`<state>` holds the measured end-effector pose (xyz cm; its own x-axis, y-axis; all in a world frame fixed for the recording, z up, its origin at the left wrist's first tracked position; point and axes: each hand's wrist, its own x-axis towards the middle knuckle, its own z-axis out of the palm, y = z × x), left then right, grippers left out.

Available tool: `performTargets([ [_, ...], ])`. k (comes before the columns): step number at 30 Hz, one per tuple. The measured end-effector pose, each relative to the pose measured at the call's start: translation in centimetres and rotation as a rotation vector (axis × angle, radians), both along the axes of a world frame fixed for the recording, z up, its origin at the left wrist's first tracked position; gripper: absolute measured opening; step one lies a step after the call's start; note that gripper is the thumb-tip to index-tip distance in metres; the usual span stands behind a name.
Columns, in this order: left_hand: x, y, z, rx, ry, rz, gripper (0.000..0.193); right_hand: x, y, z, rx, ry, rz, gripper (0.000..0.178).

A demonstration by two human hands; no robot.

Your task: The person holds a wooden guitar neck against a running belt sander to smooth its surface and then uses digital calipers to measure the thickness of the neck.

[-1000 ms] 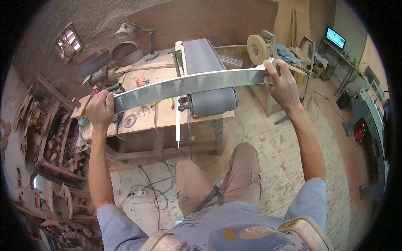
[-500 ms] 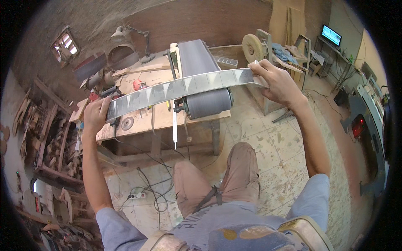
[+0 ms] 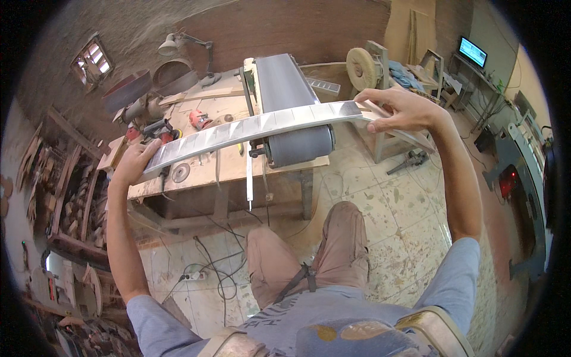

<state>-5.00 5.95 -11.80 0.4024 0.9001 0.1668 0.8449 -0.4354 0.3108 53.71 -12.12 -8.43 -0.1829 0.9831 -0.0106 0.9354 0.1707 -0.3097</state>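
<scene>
The gray shirt (image 3: pixel 357 304) had dark print on its front. The left hand (image 3: pixel 135 164) had its fingers curled around the left end of a long, curved strip (image 3: pixel 256 128) with shiny gray pieces. The right hand (image 3: pixel 410 110) held the other end, its thumb and finger parted around it. The strip was up over a belt sander (image 3: pixel 285 83), hiding part of the belt. A round gray disc (image 3: pixel 180 173) lay on the wooden table (image 3: pixel 202 181). Farther back were a desk lamp (image 3: pixel 169 46), a fluffy polishing wheel (image 3: pixel 361 68) and a lit screen (image 3: pixel 473 52).
</scene>
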Motion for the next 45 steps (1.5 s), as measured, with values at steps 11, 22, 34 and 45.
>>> performTargets([
  [11, 1.1, -1.7, -1.4, 0.747, -0.004, -0.032, 0.046, -0.3, 0.5, -5.9, 0.737, -0.084, 0.082, 0.071],
  [22, -1.6, -1.4, -0.4, 0.337, -0.052, 0.012, 0.062, -1.7, 0.8, -3.3, 0.385, -0.067, 0.137, 0.068],
  [34, -4.1, 0.2, -0.1, -0.061, -0.097, 0.089, 0.071, -1.9, 1.7, -1.3, 0.107, -0.007, 0.156, 0.084],
  [45, -2.5, -1.2, -1.8, 0.656, -0.087, -0.068, 0.056, -4.1, 0.8, -5.1, 0.595, -0.112, 0.062, 0.07],
])
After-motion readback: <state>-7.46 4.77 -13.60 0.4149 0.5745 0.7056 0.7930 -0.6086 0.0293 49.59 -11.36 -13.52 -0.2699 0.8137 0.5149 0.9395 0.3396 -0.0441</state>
